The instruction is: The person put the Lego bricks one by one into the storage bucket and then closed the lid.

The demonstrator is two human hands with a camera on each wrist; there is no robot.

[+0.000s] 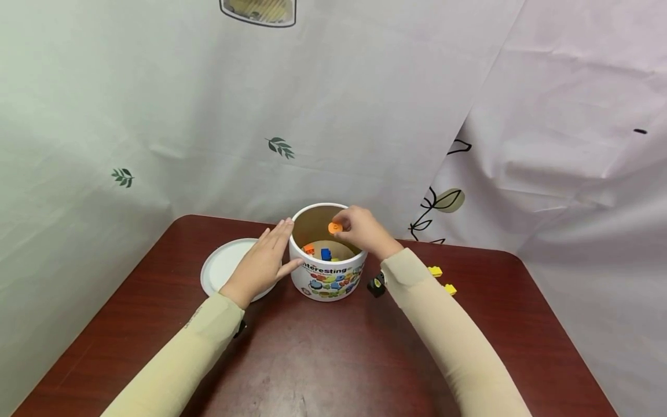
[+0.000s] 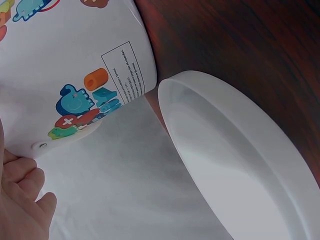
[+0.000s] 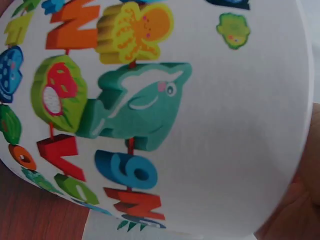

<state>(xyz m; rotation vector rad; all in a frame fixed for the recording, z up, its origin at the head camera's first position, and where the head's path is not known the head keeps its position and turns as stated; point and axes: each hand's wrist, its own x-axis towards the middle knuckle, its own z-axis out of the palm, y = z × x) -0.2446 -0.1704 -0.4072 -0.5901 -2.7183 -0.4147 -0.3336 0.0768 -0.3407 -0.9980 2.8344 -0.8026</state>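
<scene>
A white bucket [image 1: 312, 282] with printed letters and animals stands upright on the table. My left hand [image 1: 260, 262] lies along its left side, fingers straight and touching the rim, thumb stretched across the front. In the left wrist view, curled-looking fingers [image 2: 30, 187] show beside the bucket wall [image 2: 45, 95]. Over the bucket's opening, my right hand [image 1: 363, 229] pinches a round orange toy piece [image 1: 335, 227] between thumb and fingers. Inside lie an orange block [image 1: 309, 249] and a blue block [image 1: 326, 254]. The printed wall [image 3: 225, 115] fills most of the right wrist view.
A round white lid [image 1: 221, 266] lies left of the bucket, partly behind my left hand. Yellow blocks [image 1: 450, 289] sit on the dark red table [image 1: 312, 359] beyond my right sleeve [image 1: 443, 330]. A light curtain [image 1: 344, 104] hangs behind the table.
</scene>
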